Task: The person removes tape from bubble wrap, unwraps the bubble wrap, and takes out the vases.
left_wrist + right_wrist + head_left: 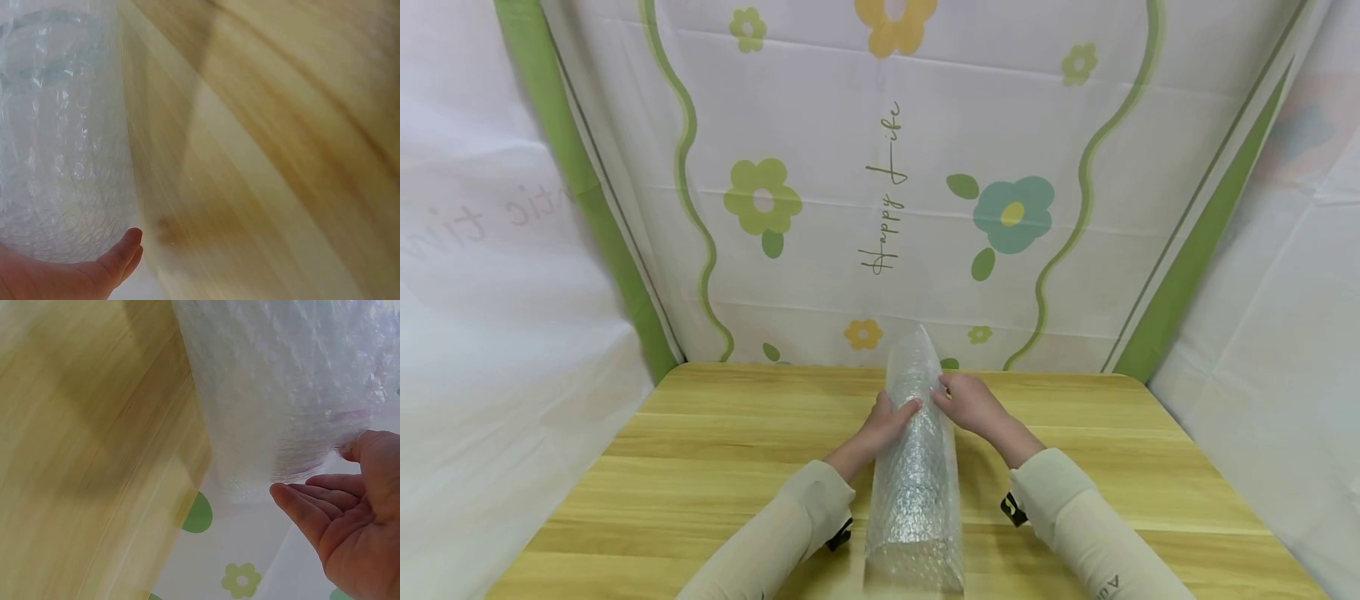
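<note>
A long bundle of clear bubble wrap (913, 483) lies lengthwise on the wooden table, its far end tapering to a point. Through the plastic, the left wrist view shows a pale bluish ring-shaped outline; what it belongs to cannot be told. My left hand (883, 425) holds the bundle from the left, thumb laid over the top and fingers along its side. At the right side, near the far part, my right hand (972, 404) holds the bubble wrap (281, 400) between thumb and bent fingers. Part of the left fingers is hidden by the bundle.
The yellowish wooden table (722, 467) spreads to both sides of the bundle. Behind it hangs a white cloth wall (820, 108) printed with flowers and lettering. More white cloth (497, 358) with green edging closes off the left and right sides.
</note>
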The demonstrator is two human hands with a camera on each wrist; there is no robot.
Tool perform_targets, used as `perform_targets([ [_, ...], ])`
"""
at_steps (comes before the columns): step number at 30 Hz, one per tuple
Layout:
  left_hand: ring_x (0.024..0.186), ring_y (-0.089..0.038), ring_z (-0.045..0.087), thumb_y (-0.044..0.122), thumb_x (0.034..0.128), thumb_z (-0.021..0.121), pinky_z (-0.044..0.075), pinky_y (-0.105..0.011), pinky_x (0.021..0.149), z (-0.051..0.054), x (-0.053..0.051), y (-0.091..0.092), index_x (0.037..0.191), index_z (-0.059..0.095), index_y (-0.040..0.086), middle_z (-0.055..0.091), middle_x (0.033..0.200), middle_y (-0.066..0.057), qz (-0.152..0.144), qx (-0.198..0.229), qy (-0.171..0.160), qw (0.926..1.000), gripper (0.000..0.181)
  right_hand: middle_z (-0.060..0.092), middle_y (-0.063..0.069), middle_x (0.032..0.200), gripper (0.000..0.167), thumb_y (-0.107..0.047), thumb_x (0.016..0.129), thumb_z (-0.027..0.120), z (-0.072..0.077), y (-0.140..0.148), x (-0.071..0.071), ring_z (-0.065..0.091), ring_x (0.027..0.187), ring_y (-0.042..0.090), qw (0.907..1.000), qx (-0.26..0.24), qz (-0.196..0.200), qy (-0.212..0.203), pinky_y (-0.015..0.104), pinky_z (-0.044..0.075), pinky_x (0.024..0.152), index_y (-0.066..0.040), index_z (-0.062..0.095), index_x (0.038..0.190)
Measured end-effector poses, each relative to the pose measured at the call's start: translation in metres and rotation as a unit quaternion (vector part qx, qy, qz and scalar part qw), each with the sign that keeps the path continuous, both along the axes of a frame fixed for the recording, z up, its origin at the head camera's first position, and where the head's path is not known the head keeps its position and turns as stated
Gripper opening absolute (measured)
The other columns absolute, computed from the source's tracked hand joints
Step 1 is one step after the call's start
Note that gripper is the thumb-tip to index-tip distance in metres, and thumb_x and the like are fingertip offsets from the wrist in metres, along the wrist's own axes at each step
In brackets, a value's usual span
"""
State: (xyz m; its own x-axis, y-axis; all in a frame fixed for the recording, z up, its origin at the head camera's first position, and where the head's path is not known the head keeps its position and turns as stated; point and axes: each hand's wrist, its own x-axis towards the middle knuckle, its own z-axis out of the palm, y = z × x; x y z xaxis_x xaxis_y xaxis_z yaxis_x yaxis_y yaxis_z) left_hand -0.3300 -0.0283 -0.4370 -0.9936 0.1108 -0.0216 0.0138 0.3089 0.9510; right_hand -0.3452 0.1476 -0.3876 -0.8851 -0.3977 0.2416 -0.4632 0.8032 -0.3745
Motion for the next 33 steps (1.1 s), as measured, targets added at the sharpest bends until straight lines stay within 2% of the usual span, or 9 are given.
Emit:
perform_targets([
  [3,0.129,-0.043,0.038,0.044,0.0928,0.057,0.034,-0.057,0.104,-0.0008,-0.0008,0.0,0.146,0.016,-0.011,0.034,0.142,-0.033,0.001,0.001,0.002,1.0,0.087,0.067,0.021,0.097,0.036,-0.016,0.097,0.056,0.0007,-0.0007,-0.0004,0.055,0.067,0.019,0.9999,0.012,-0.001,0.001,0.042,0.05,0.076,0.012,0.061,0.119],
  [6,0.129,-0.043,0.038,0.044,0.0927,0.057,0.034,-0.056,0.104,-0.0016,-0.0017,0.0002,0.146,0.017,-0.012,0.035,0.141,-0.033,0.002,0.002,0.004,1.0,0.087,0.066,0.017,0.087,0.033,-0.015,0.096,0.057,0.0015,-0.0011,-0.001,0.052,0.063,0.017,0.9998,0.018,-0.002,0.006,0.042,0.049,0.075,0.011,0.063,0.116],
  [8,0.128,-0.044,0.039,0.044,0.0926,0.057,0.034,-0.056,0.104,-0.0018,-0.0022,0.0004,0.145,0.017,-0.012,0.035,0.141,-0.033,0.002,0.004,0.007,1.0,0.087,0.064,0.013,0.079,0.026,-0.014,0.096,0.056,0.0013,-0.0011,-0.0021,0.05,0.062,0.017,0.9995,0.029,-0.001,0.015,0.041,0.049,0.074,0.008,0.067,0.106],
  [10,0.127,-0.044,0.04,0.044,0.0925,0.057,0.035,-0.056,0.103,-0.0015,-0.0024,0.0007,0.145,0.017,-0.013,0.037,0.139,-0.033,0.003,0.003,0.009,0.9999,0.086,0.059,0.01,0.07,0.021,-0.013,0.096,0.055,0.0009,-0.0013,-0.0034,0.047,0.06,0.017,0.9985,0.043,0.007,0.033,0.041,0.048,0.069,0.003,0.067,0.089],
  [13,0.125,-0.043,0.042,0.043,0.0924,0.057,0.037,-0.055,0.102,-0.0015,-0.003,0.001,0.145,0.018,-0.012,0.038,0.138,-0.032,0.004,0.004,0.009,0.9999,0.086,0.045,0.003,0.058,0.028,-0.011,0.096,0.054,0.0002,-0.0018,-0.0045,0.043,0.056,0.018,0.9956,0.063,0.025,0.064,0.039,0.045,0.061,-0.007,0.054,0.069],
  [15,0.124,-0.042,0.043,0.044,0.0925,0.057,0.037,-0.055,0.101,-0.0016,-0.0032,0.0011,0.145,0.018,-0.012,0.039,0.138,-0.032,0.004,0.002,0.008,1.0,0.085,0.04,0.0,0.056,0.033,-0.01,0.096,0.053,0.0,-0.0022,-0.0047,0.04,0.053,0.017,0.9934,0.071,0.035,0.083,0.037,0.043,0.057,-0.01,0.047,0.064],
  [19,0.124,-0.041,0.043,0.044,0.0927,0.056,0.038,-0.054,0.102,-0.0019,-0.0032,0.0007,0.145,0.018,-0.011,0.039,0.138,-0.03,0.003,0.003,0.003,1.0,0.085,0.037,-0.002,0.055,0.035,-0.009,0.096,0.052,-0.001,-0.0027,-0.0048,0.037,0.052,0.015,0.9923,0.073,0.042,0.091,0.034,0.04,0.054,-0.012,0.043,0.063],
  [33,0.133,-0.045,0.033,0.046,0.0931,0.056,0.031,-0.056,0.106,-0.0013,-0.0013,0.0003,0.147,0.013,-0.012,0.029,0.146,-0.034,0.008,-0.005,-0.009,0.9999,0.09,0.031,-0.004,0.054,0.038,-0.008,0.096,0.052,-0.0038,-0.0011,-0.0053,0.032,0.05,0.012,0.9948,0.05,0.04,0.079,0.029,0.035,0.051,-0.013,0.039,0.061],
])
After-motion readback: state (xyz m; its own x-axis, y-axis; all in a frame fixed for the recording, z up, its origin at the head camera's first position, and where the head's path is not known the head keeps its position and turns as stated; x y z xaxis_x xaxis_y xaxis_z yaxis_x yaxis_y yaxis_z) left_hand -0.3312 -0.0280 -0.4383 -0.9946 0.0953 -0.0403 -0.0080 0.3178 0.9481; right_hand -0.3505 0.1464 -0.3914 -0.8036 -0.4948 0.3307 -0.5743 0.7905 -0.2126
